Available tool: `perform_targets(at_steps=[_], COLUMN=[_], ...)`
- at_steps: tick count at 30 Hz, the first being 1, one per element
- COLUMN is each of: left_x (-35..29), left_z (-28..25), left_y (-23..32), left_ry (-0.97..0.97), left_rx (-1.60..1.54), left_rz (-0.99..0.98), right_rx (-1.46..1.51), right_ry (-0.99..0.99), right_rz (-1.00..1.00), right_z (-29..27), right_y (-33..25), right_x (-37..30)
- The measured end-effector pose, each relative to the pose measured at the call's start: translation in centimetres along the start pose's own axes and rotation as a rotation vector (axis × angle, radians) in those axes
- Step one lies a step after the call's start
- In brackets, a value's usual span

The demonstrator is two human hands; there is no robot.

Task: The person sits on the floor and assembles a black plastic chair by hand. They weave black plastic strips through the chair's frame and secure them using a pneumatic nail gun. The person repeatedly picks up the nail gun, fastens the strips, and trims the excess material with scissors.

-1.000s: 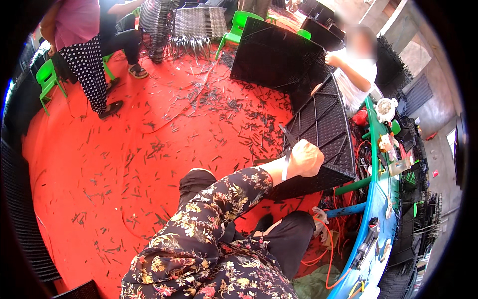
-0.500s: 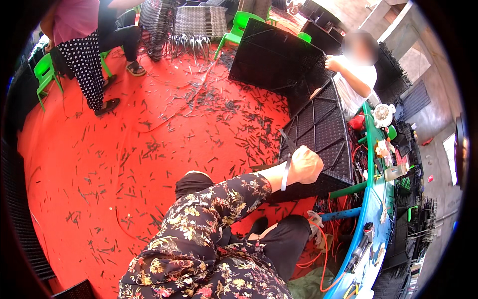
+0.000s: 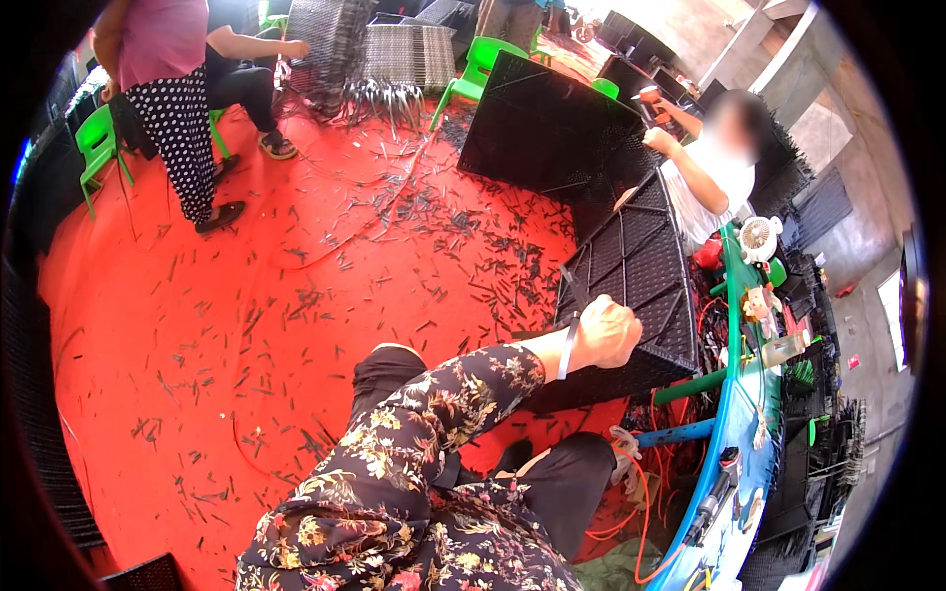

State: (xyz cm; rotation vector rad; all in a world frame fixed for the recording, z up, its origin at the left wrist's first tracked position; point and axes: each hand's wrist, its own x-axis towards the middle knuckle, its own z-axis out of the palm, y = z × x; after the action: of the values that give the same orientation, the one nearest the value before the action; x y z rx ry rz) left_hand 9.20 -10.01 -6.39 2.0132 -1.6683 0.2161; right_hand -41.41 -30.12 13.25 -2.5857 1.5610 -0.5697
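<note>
My left hand (image 3: 605, 333) is closed in a fist, its arm in a dark floral sleeve and a pale band round the wrist. A thin, dark, pointed tool (image 3: 574, 286) sticks out of the fist toward the far left; its grip is hidden by the fingers, and I cannot tell its exact kind. Under and behind the fist stands a black woven panel piece (image 3: 631, 261) with crossing bars, tilted on its side. Whether the fist touches it is unclear. My right hand does not show.
Cut black strips (image 3: 493, 256) litter the red floor covering (image 3: 177, 345). On my right, a blue-green table (image 3: 737, 414) carries a power tool (image 3: 711, 502) with an orange hose and a small white fan (image 3: 759, 238). Co-workers, green chairs (image 3: 97, 138) and a large black panel (image 3: 542, 123) stand beyond.
The view has shifted slightly; my left fist stays in nearly the same place. The co-worker in white now shows a second hand with an orange-and-black tool. A seated person's forearm has come down into view.
</note>
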Motion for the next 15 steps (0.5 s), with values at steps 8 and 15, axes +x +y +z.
perform_targets(at_steps=[8, 15], left_x=[-2.5, -7.1], left_z=[-5.5, -7.2], left_y=[8.3, 12.1], left_ry=[0.558, 0.259], left_rx=[-0.557, -0.880], left_rz=[0.412, -0.020], right_rx=[0.491, 1.105], right_ry=[-0.001, -0.222], right_rz=[-0.377, -0.492], right_z=[2.9, 16.2], right_y=[-5.9, -25.5], right_x=[6.7, -4.1])
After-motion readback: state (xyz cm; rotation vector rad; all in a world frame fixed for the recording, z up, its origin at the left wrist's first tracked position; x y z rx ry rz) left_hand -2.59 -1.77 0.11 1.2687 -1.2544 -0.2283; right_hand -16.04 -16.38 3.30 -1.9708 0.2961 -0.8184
